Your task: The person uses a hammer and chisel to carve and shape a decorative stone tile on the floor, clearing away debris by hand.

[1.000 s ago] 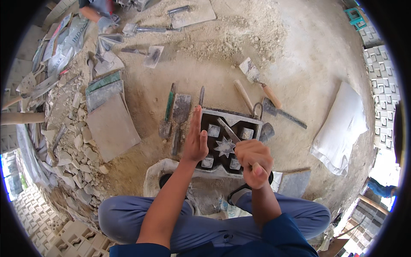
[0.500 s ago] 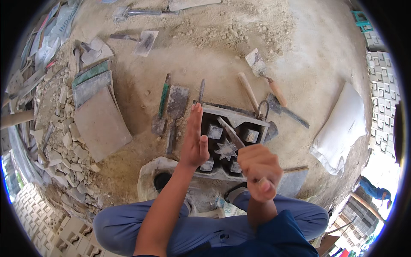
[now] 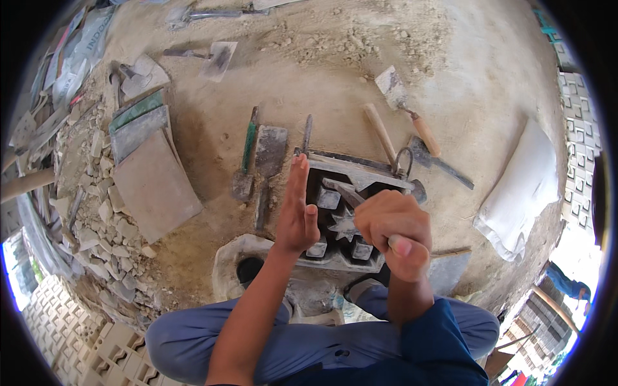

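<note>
In front of me lies a grey metal block mould (image 3: pixel 364 168), its inside holding square cores (image 3: pixel 329 199) and a star-shaped core (image 3: pixel 344 226) among dark hollows. My left hand (image 3: pixel 298 222) stands on edge along the mould's left side, fingers straight and holding nothing. Above the right part of the mould my right hand (image 3: pixel 394 228) is closed around a tool with a narrow grey blade (image 3: pixel 344 192); its grip is hidden in my fist. The blade points left over the upper left core; whether it touches cannot be told.
Trowels (image 3: pixel 389 87), a wooden handle (image 3: pixel 380 132) and a green-handled tool (image 3: pixel 249 145) lie beyond and beside the mould. Flat boards (image 3: pixel 158 183) and rubble (image 3: pixel 106 209) are at left, a white sack (image 3: pixel 520 186) at right. My shod feet flank the near side.
My right hand has turned, bringing the blade to a flatter slant, with its tip farther left over the mould. My left hand keeps its place along the side. The whole view has shifted slightly.
</note>
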Motion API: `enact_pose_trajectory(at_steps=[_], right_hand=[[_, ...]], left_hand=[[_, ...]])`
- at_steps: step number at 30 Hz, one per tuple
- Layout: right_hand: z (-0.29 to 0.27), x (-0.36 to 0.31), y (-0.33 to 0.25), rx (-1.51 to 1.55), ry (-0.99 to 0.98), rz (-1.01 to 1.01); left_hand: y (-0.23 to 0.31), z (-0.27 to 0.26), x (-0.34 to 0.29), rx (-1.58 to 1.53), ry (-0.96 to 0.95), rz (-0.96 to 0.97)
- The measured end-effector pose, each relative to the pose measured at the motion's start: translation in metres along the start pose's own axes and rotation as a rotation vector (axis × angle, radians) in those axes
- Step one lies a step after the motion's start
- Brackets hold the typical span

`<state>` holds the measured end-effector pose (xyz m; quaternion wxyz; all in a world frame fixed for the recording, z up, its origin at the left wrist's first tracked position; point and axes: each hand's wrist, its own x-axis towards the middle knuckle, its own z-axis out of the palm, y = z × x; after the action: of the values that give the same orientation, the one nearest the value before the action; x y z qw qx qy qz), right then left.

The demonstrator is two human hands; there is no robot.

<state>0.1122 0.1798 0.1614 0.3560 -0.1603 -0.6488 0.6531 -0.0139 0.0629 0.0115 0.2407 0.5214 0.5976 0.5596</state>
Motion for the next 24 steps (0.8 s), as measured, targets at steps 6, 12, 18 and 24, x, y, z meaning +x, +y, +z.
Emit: enact_pose_trajectory(at_steps=[6,12,18,24], right_hand=[[0.003,0.018,-0.016,0.021,-0.028,0.117],[0.015,0.002,0.004,-0.055,0.028,0.058],[0.025,-0.009,0.012,-0.084,0.042,-0.007],[0.043,-0.018,-0.002,-0.107,0.168,-0.015]], left_hand=[[-0.003,0.000,0.000,0.013,0.004,0.010],[-0.002,0.001,0.000,0.039,-0.013,0.008],[-0.002,0.003,0.006,-0.067,0.026,0.056],[0.010,0.000,0.001,0.070,0.021,-0.127]])
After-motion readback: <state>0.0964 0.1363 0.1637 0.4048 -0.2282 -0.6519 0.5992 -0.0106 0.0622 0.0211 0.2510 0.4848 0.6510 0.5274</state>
